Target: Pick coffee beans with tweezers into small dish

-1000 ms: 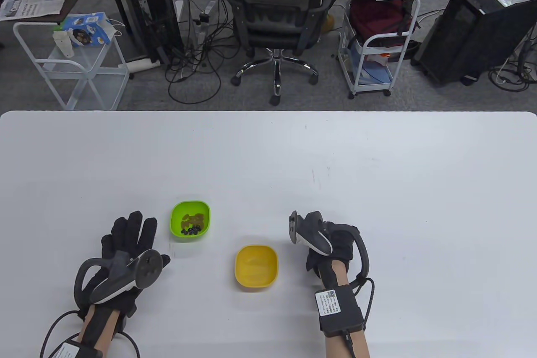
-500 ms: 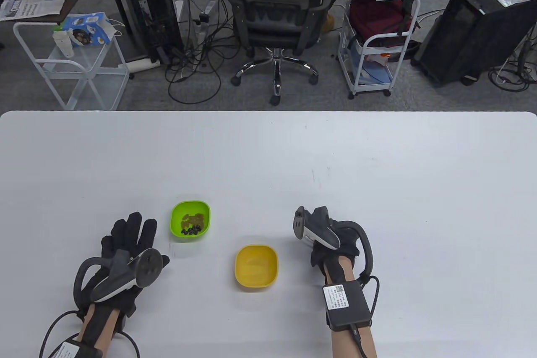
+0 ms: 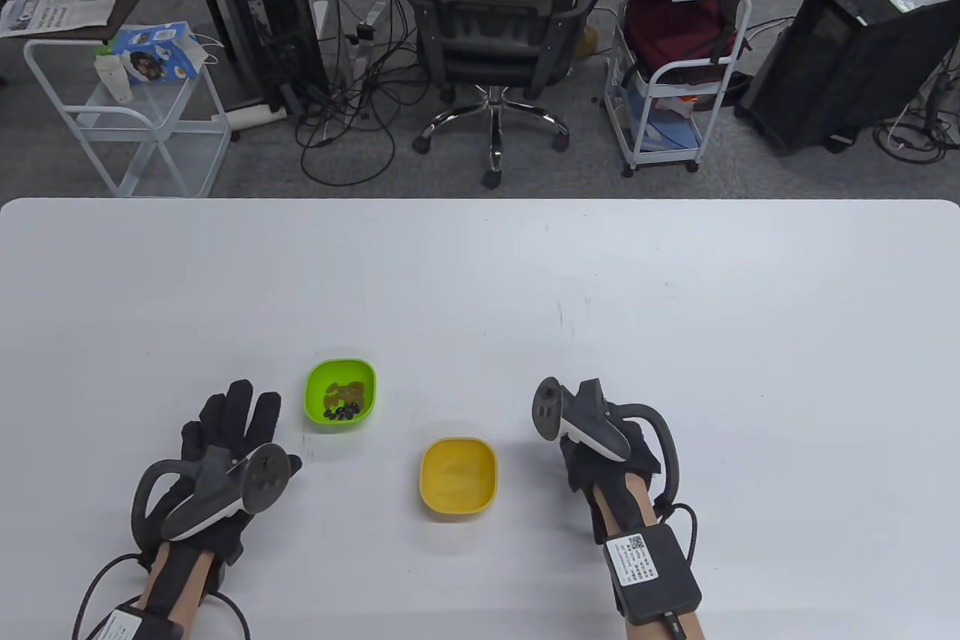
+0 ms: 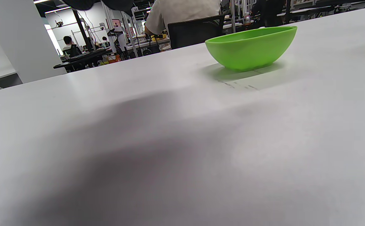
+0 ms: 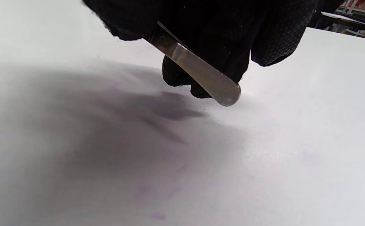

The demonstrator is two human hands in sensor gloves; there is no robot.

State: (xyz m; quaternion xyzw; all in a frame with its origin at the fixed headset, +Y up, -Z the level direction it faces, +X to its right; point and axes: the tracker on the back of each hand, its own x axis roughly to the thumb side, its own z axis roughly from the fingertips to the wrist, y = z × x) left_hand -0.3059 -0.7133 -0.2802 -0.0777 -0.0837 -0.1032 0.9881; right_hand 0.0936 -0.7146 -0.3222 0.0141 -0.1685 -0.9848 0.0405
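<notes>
A green dish (image 3: pixel 313 400) holds dark coffee beans (image 3: pixel 341 413) and some brown pieces; it also shows in the left wrist view (image 4: pixel 251 47). An empty yellow dish (image 3: pixel 457 476) sits to its lower right. My left hand (image 3: pixel 231 419) lies flat on the table, fingers spread, left of the green dish and holding nothing. My right hand (image 3: pixel 579 458) is right of the yellow dish, fingers hidden under the tracker. In the right wrist view the right hand (image 5: pixel 220 37) grips metal tweezers (image 5: pixel 201 72), whose blunt end points down just above the table. The tweezer tips are hidden.
The white table (image 3: pixel 675 295) stretches wide behind and to the right of the dishes. Faint pen marks (image 3: pixel 564 316) lie on it. Beyond the far edge stand an office chair (image 3: pixel 495 17) and carts.
My right hand has moved right and toward the near edge, away from the yellow dish. The left hand and both dishes have not moved.
</notes>
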